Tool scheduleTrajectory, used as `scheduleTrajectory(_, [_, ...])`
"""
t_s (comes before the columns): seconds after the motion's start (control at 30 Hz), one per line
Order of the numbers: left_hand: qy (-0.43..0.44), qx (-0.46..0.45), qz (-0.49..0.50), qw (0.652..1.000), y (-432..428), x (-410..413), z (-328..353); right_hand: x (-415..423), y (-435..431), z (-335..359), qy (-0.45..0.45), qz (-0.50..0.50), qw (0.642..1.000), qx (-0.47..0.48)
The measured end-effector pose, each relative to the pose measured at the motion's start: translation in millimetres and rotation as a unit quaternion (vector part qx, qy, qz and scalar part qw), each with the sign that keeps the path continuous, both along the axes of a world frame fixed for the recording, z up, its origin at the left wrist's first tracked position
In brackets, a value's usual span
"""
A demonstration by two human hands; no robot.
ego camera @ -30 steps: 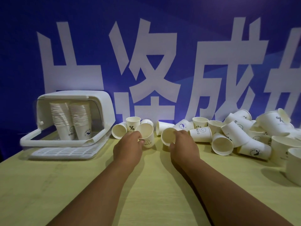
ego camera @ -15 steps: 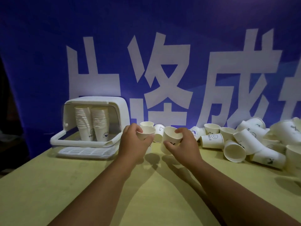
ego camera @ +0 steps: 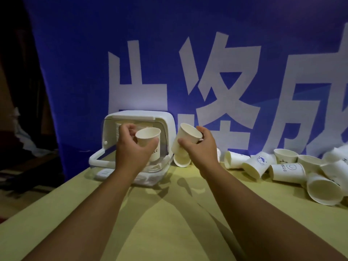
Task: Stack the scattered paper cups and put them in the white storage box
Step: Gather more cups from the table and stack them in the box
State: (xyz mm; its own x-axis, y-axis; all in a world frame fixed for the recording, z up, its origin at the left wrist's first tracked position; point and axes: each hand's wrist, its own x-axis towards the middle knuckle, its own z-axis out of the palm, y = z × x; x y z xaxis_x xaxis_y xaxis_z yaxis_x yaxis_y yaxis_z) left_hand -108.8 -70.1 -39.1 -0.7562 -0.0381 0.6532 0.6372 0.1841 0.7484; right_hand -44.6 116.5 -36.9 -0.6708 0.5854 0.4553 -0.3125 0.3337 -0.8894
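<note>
1. The left hand (ego camera: 135, 153) grips the left cup (ego camera: 148, 137). Its fingers (ego camera: 129, 129) curl round the far side and the thumb sits on the near side.
2. The left cup is upright with its mouth up, held off the desk (ego camera: 169, 223) in front of the opening of the white storage box (ego camera: 139, 116). A "HELLO" print shows low on its side. It may be two nested cups, but the hand hides the join.
3. The right hand (ego camera: 199, 149) grips the right cup (ego camera: 185, 138), with the thumb on the near wall and the fingers (ego camera: 203, 131) wrapped over the far side.
4. The right cup is tilted, its top leaning away from the left cup. It is held in the air just right of the box. The two held cups are near each other but apart.
5. The box stands at the far edge of the desk, left of the middle, with its front flap (ego camera: 97, 157) folded down. The stacked cups (ego camera: 119, 129) inside are mostly hidden behind the left hand.
6. One lone cup (ego camera: 181, 161) lies on its side on the desk under the right hand, just beside the box.
7. The loose cups (ego camera: 288, 170) are heaped along the far edge toward the far right corner. Most lie on their sides and some are upright.
8. A blue banner (ego camera: 75, 72) with white characters hangs behind the desk.
</note>
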Motion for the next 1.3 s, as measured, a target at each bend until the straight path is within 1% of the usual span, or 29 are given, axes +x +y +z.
scheduleTrajectory(0.13, [-0.035,0.001,0.023,0.999,-1,-19,-19,-27,-21,6,0.031,0.017,0.999,-0.024])
scheduleTrajectory(0.27, [-0.066,-0.059,0.031,0.996,1,-32,-32,-43,-34,3,0.056,0.009,0.998,-0.032])
scheduleTrajectory(0.33, [-0.100,-0.111,0.032,0.988,1,-36,-39,-45,-36,0,0.063,0.005,0.998,-0.011])
scheduleTrajectory(0.47, [-0.132,-0.211,0.093,0.964,1,-38,-44,-47,-41,-2,0.067,-0.008,0.997,0.036])
scheduleTrajectory(0.67, [-0.138,-0.294,0.101,0.940,-5,-34,-39,-53,-56,-13,-0.006,-0.005,0.989,0.147])
scheduleTrajectory(0.77, [-0.139,-0.290,0.069,0.944,-12,-32,-34,-53,-57,-20,-0.039,0.003,0.983,0.179])
scheduleTrajectory(0.87, [-0.133,-0.262,0.036,0.955,-21,-34,-32,-52,-54,-24,-0.074,0.024,0.976,0.201])
scheduleTrajectory(0.93, [-0.131,-0.239,0.031,0.962,-23,-36,-32,-51,-51,-26,-0.094,0.050,0.973,0.202])
scheduleTrajectory(1.03, [-0.128,-0.215,0.054,0.967,-22,-40,-32,-50,-48,-30,-0.124,0.064,0.966,0.217])
scheduleTrajectory(1.17, [-0.103,-0.242,0.092,0.961,-21,-44,-38,-53,-46,-37,-0.144,0.051,0.958,0.241])
scheduleTrajectory(1.3, [-0.090,-0.263,0.113,0.954,-20,-43,-40,-60,-44,-43,-0.161,-0.001,0.946,0.281])
